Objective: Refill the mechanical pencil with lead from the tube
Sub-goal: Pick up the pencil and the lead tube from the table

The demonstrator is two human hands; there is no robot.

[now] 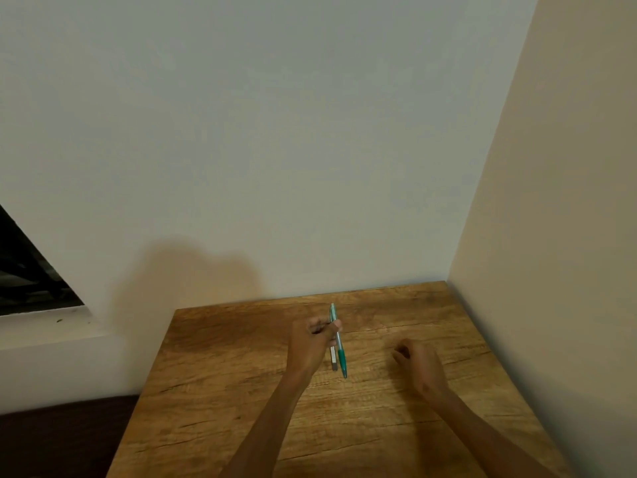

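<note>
A teal mechanical pencil [340, 353] is pinched in my left hand [312, 343] near its upper half, its tip pointing down toward me just over the wooden table [241, 391]. Right beside the pencil, to its left, a small grey lead tube [333, 359] shows below my fingers; whether it rests on the table or is held too I cannot tell. My right hand [422, 369] rests on the table to the right, fingers loosely curled, with nothing visible in it.
The table stands in a corner, a pale wall behind it and a beige wall [551, 236] along its right side. A window ledge [44, 326] lies to the far left, and a dark surface [62, 439] sits below the table's left edge.
</note>
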